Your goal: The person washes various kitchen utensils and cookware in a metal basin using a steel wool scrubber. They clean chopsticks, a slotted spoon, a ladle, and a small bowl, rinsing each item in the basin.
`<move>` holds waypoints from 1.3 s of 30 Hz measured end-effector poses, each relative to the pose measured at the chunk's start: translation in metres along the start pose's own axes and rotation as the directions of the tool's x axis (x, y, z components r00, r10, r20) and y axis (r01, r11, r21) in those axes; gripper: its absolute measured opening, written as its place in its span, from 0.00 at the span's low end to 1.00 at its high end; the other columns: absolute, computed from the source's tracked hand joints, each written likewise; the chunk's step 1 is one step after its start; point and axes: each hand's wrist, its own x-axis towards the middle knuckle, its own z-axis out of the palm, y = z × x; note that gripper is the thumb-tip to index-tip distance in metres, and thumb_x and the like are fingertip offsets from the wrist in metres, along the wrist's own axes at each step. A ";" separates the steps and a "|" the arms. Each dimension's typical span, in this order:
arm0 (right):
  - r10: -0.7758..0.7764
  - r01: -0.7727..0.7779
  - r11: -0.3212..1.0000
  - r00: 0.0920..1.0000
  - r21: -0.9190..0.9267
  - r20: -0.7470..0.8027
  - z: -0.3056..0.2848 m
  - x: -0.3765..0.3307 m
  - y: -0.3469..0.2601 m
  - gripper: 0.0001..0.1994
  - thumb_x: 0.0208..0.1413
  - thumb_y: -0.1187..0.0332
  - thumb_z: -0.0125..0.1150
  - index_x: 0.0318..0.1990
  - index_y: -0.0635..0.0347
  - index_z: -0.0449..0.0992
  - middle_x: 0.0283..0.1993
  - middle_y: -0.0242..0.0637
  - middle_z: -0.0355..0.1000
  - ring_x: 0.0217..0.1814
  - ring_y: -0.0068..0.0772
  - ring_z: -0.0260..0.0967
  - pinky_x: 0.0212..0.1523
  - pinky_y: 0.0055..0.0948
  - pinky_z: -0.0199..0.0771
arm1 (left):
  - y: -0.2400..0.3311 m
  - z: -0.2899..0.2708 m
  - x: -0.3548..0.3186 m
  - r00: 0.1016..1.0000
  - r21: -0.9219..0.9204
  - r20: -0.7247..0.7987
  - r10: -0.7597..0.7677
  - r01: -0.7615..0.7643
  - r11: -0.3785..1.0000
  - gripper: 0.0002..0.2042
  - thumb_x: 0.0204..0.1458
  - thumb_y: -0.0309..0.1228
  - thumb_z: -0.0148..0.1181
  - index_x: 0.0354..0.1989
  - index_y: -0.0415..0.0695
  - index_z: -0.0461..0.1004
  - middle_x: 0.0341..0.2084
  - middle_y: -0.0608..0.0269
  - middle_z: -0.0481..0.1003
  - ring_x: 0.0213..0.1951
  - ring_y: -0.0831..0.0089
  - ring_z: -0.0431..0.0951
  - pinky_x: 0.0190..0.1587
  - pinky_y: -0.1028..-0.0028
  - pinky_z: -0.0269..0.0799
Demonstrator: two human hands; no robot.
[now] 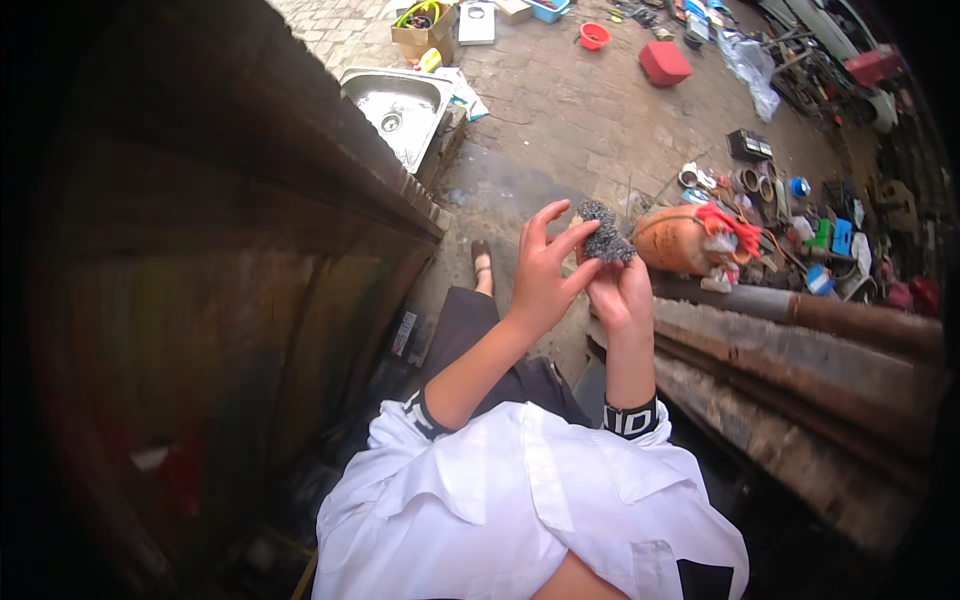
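A dark grey, curly steel wool scourer (pixel 605 236) is held up in front of me between both hands. My left hand (pixel 546 268) pinches its left side with thumb and fingertips, the other fingers bent above. From below and to the right, my right hand (pixel 622 290) grips the lower end; some of its fingers are hidden behind the wool. A small yellowish bit shows at the scourer's left edge, too small to name. Just right of the hands lies an orange gas cylinder (pixel 668 240) with red cloth-like material at its right end.
A stainless steel sink (pixel 440 90) stands ahead on the left, beyond a tall dark panel (pixel 340 240). Long rusty beams (pixel 760 345) run along my right. Farther off are a red stool-like block (pixel 665 63), a red bowl (pixel 594 37), a black battery (pixel 749 146) and scattered clutter.
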 end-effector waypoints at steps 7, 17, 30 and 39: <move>-0.132 0.132 0.980 0.991 -0.146 0.011 0.068 0.105 -0.042 0.15 0.53 0.73 0.44 0.47 0.70 0.65 0.46 0.45 0.67 0.50 0.35 0.63 0.55 0.29 0.62 | -0.057 0.043 0.138 0.999 -0.001 -0.039 -0.029 0.029 1.000 0.11 0.40 0.28 0.64 0.35 0.47 0.78 0.52 0.53 0.62 0.53 0.55 0.60 0.48 0.66 0.64; -0.062 0.032 0.943 0.995 -0.331 -0.081 0.104 0.292 -0.102 0.10 0.56 0.73 0.51 0.44 0.66 0.67 0.45 0.40 0.68 0.50 0.31 0.64 0.55 0.27 0.64 | -0.135 0.081 0.310 0.990 0.047 -0.007 -0.144 0.144 0.988 0.08 0.41 0.29 0.63 0.31 0.43 0.78 0.51 0.53 0.64 0.54 0.56 0.61 0.48 0.66 0.66; -0.004 -0.136 0.734 0.979 -0.665 -0.205 0.187 0.609 -0.129 0.13 0.54 0.78 0.48 0.48 0.65 0.64 0.48 0.42 0.68 0.51 0.34 0.66 0.51 0.29 0.68 | -0.305 0.092 0.482 0.902 -0.050 -0.224 -0.368 0.367 0.929 0.15 0.43 0.24 0.59 0.43 0.44 0.72 0.51 0.54 0.62 0.51 0.58 0.65 0.49 0.68 0.67; 0.289 -0.356 0.547 0.930 -0.758 -0.229 0.247 0.805 -0.026 0.15 0.54 0.78 0.48 0.50 0.66 0.63 0.49 0.42 0.67 0.51 0.35 0.66 0.52 0.30 0.68 | -0.495 0.022 0.505 0.463 -0.287 -0.576 -0.673 0.657 0.697 0.10 0.47 0.21 0.56 0.39 0.42 0.73 0.42 0.58 0.67 0.40 0.69 0.72 0.38 0.75 0.71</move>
